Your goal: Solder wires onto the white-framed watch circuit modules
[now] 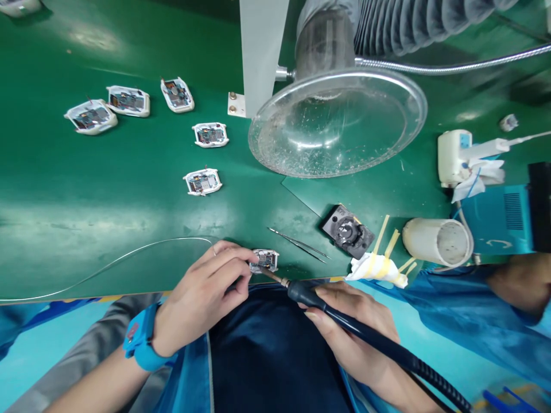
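Note:
My right hand (357,321) grips a black soldering iron (307,294), its tip touching or very close to a small white-cased circuit board (266,260) at the table's front edge. On the board's left side are the fingertips of my left hand (210,292), curled closed. A thin solder wire (133,250) runs in from the left and passes into this hand; its end is hidden by the fingers. Tweezers (299,245) lie just beyond the board. Further back on the left sit several similar boards in white cases, one of them this nearest case (203,182).
A clear extraction hood (338,123) overhangs the green table (107,201). To the right are a black tip holder (348,231), a taped white bundle (376,268), a white cup (437,241) and a blue box (495,221). Another person's arm (523,284) shows at far right.

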A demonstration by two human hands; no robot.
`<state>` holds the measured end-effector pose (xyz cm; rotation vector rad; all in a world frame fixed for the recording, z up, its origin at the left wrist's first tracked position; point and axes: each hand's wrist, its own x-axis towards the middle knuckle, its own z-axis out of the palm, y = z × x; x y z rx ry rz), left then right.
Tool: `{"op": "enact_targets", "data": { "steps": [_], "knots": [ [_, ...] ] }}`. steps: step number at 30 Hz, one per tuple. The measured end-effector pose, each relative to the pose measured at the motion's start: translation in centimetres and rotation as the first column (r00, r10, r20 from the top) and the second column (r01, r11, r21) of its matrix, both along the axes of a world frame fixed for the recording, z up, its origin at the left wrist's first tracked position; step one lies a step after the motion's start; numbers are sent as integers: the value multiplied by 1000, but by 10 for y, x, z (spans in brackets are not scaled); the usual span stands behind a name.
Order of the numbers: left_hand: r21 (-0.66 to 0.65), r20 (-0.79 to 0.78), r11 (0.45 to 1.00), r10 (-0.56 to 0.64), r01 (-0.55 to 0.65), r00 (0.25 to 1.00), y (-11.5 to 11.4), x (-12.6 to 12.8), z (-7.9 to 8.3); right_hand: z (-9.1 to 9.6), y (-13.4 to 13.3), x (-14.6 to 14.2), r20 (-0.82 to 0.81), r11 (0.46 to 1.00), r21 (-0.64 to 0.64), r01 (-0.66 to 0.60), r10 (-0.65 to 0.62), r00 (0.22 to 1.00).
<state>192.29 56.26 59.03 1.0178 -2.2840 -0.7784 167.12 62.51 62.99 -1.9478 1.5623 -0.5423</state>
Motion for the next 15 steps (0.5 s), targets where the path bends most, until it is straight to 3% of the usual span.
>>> {"op": "enact_targets", "data": {
  "steps": [5,15],
  "knots": [
    [-2,10,1000,10,-10,1000,0,0,0,-1,1,-1,-29,1000,27,1,0,1000],
    [2,2,1000,1,-1,1000,0,1,-1,4,-3,4,-22,999,-41,14,-15,1000]
  ]
}}
